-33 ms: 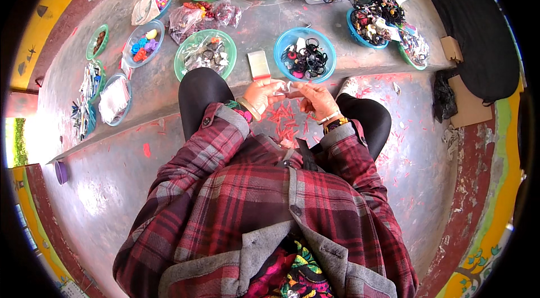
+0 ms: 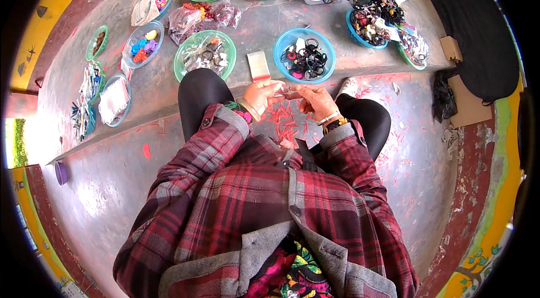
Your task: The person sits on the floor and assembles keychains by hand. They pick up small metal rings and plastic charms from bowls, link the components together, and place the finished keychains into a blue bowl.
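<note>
Both my hands meet in front of me, between my knees and just short of the ledge. My left hand (image 2: 262, 99) is closed, thumb and fingers pinched on a small whitish piece (image 2: 287, 93) too small to make out. From the other side, my right hand (image 2: 318, 102) pinches at the same piece, its fingertips almost touching the left ones. Just beyond the left hand lies a small flat pale box with a red edge (image 2: 258, 66). A blue basket (image 2: 277, 62) of black hair ties stands beyond the right hand.
A green basket (image 2: 179, 61) with bagged small pieces stands by my left knee. Further baskets line the ledge, including a blue one (image 2: 352, 31) of hair ties. Red scraps (image 2: 283, 123) litter the floor below my hands. A purple cup (image 2: 61, 173) is at far left.
My fingertips have shifted slightly, and less of the whitish piece shows between them. The baskets and the box stay in place.
</note>
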The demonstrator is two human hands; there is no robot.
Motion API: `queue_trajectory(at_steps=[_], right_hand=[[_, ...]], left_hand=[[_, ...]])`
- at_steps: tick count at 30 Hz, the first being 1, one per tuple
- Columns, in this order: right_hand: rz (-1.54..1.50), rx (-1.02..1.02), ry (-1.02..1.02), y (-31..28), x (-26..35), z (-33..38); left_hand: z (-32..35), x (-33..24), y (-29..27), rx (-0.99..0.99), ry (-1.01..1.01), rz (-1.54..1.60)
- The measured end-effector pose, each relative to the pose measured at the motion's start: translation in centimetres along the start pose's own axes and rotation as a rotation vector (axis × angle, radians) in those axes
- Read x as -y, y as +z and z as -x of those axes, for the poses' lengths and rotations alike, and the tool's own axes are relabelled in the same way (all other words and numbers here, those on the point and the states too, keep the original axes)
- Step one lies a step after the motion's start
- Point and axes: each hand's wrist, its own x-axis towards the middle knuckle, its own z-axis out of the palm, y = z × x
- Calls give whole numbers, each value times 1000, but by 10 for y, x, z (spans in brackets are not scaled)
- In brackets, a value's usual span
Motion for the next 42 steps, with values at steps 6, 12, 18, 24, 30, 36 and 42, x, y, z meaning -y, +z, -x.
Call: queue_trajectory(at_steps=[6,12,18,24,30,36,42], right_hand=[[-16,-39,-15,-3,-5,-2],[89,76,-13,3,5,7],[210,66,-8,2,-2,11],[790,76,-439,5,-17,12],[1437,277,-827,26,-4,27],[1318,57,-676,45,14,23],[1382,80,-683,32,13,2]], left_hand=[[3,-1,2,-18,14,-56],[2,4,-4,18,39,-99],[8,5,-3,55,19,-226],[15,6,0,126,139,-996],[21,11,12,223,356,-1233],[15,6,7,232,-31,-512],[15,8,-2,225,137,-576]])
